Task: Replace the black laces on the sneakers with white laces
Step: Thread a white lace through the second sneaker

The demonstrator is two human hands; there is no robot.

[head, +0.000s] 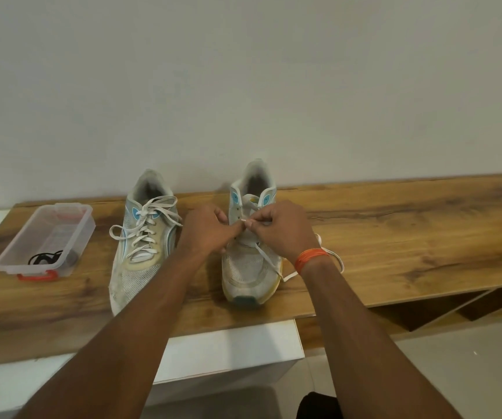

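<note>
Far left, a clear plastic bin point(45, 237) with red clips is sitting on the wooden worktop point(394, 225), holding a dark tangle – the black laces point(45, 257) most likely, though they are blurring behind the bin wall. Next over, the left sneaker point(142, 237) is standing toe toward the camera, already laced in white, loose ends trailing off both sides; its toe is getting cut off by the left forearm.

The left hand point(205, 231) is hovering just beside the right sneaker point(251, 237), fingers curled, thumb tip meeting the lace end – how firmly it is gripping, cannot tell. The right hand point(280, 226), orange band point(311, 258) at the wrist, is pinching the tip of the white lace point(266, 255) between thumb and forefinger, above the eyelets. Both hands are covering the middle of that sneaker, so how far the lacing is reaching is hidden. The rest of the lace is running down across the toe and looping onto the worktop behind the right wrist – partly out of sight.
</note>
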